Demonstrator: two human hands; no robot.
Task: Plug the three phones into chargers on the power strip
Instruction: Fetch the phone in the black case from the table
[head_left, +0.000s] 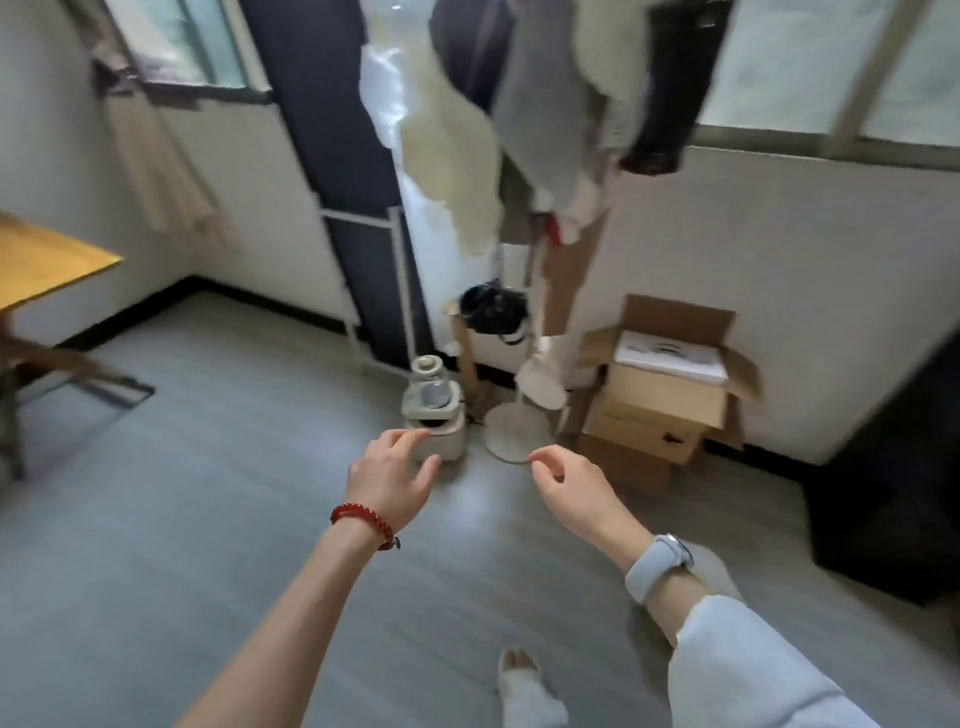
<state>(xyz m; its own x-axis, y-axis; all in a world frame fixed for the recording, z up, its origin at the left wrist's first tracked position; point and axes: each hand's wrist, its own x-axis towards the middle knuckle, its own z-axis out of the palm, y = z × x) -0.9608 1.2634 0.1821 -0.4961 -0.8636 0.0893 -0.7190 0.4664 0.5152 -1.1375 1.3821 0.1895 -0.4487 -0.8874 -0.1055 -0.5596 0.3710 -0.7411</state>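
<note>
Left hand (390, 477) and right hand (570, 488) empty, fingers spread, no legible writing

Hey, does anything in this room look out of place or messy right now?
Nothing spilled or broken. The cardboard box by the wall sits open, its flaps splayed. Clothes hang bunched over the rack. No phones, chargers or power strip are in view. Both hands, left and right, are empty. The picture is blurred, so small details are unclear.
</note>
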